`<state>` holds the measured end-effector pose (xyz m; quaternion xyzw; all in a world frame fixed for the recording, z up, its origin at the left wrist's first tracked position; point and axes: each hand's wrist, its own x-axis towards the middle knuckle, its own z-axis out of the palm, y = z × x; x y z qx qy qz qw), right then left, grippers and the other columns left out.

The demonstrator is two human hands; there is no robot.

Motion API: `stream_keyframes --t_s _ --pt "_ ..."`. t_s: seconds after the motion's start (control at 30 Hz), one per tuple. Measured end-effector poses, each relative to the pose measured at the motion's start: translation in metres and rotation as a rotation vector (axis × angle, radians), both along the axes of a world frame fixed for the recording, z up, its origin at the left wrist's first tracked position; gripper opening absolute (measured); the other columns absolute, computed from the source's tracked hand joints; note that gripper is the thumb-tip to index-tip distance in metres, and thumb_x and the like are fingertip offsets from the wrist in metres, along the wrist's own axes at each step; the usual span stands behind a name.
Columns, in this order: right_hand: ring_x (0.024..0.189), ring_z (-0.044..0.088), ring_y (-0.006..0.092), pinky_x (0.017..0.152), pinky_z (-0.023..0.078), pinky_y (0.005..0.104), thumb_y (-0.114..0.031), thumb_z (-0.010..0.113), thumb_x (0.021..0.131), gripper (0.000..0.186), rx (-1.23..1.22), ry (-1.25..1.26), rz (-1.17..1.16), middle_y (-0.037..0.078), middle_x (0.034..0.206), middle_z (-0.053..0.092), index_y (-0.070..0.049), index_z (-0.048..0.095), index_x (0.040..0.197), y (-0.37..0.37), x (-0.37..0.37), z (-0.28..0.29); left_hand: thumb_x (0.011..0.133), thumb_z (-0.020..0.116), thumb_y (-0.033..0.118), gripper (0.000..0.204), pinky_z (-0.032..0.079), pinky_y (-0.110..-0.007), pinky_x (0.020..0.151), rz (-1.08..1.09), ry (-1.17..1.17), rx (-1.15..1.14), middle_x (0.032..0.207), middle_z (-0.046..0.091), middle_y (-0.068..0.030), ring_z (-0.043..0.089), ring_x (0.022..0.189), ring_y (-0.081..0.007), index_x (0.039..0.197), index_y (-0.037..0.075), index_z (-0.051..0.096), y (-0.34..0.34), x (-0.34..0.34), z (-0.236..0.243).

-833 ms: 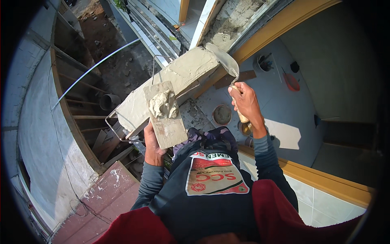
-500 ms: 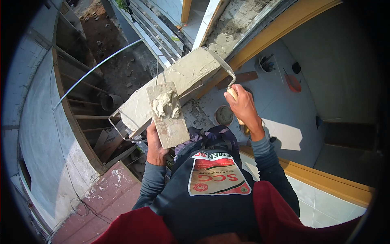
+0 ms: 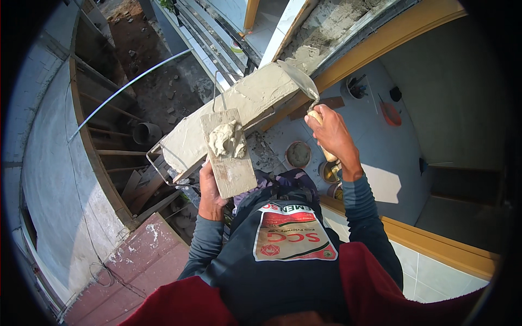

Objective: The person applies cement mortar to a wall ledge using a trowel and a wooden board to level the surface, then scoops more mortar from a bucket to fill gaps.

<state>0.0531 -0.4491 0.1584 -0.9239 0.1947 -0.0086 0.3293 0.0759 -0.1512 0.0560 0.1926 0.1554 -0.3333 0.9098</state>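
My left hand point(image 3: 209, 187) is closed on a wooden board point(image 3: 235, 178) carrying a lump of wet pale mortar point(image 3: 226, 138). Behind the board runs a long beam point(image 3: 253, 95) coated in smooth pale plaster, with bent metal rods point(image 3: 216, 81) clamped around it. My right hand point(image 3: 331, 136) grips a trowel by its wooden handle point(image 3: 314, 117); the curved blade point(image 3: 300, 77) lies at the beam's upper right end, against or just over the plaster.
An open drop with rubble point(image 3: 152, 81) is at upper left, beside a curved concrete wall point(image 3: 60, 179). An ochre frame point(image 3: 380, 41) edges a room below, holding buckets point(image 3: 298, 155) and a red basin point(image 3: 390, 113). A pale pipe point(image 3: 130, 84) crosses the drop; metal rails point(image 3: 209, 38) lie ahead.
The board with its mortar has shifted slightly right. The trowel and my right hand have shifted a little, most recently to the right, with the blade still at the beam's far end.
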Motion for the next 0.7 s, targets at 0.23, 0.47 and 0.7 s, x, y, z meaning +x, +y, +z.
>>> stream_keyframes --t_s 0.23,0.47,0.7 --pt "0.059 0.057 0.0134 0.045 0.048 0.0249 -0.02 0.056 0.095 0.033 1.194 0.05 -0.192 0.011 0.084 0.061 0.008 0.055 0.113 -0.009 -0.014 -0.001 0.095 0.045 0.02 0.044 0.057 -0.04 0.086 -0.01 0.002 -0.004 0.121 0.062 -0.014 0.067 0.101 -0.0261 0.135 0.003 0.046 0.002 0.002 -0.001" --pt "0.064 0.052 0.0119 0.043 0.045 0.0218 -0.023 0.047 0.1 0.039 1.555 -0.03 -0.179 0.011 0.091 0.056 0.01 0.051 0.12 -0.018 -0.002 -0.042 0.095 0.044 0.02 0.045 0.057 -0.041 0.086 -0.003 -0.01 0.01 0.122 0.061 -0.0141 0.066 0.102 -0.026 0.136 0.004 0.044 0.001 0.003 0.002" --pt "0.064 0.049 0.0107 0.044 0.044 0.0217 -0.024 0.048 0.099 0.037 1.696 -0.013 -0.265 0.008 0.092 0.052 0.007 0.046 0.12 -0.014 0.004 -0.057 0.095 0.044 0.021 0.045 0.057 -0.041 0.086 0.006 -0.002 0.019 0.122 0.061 -0.0143 0.066 0.102 -0.0262 0.136 0.004 0.045 0.003 0.001 -0.003"
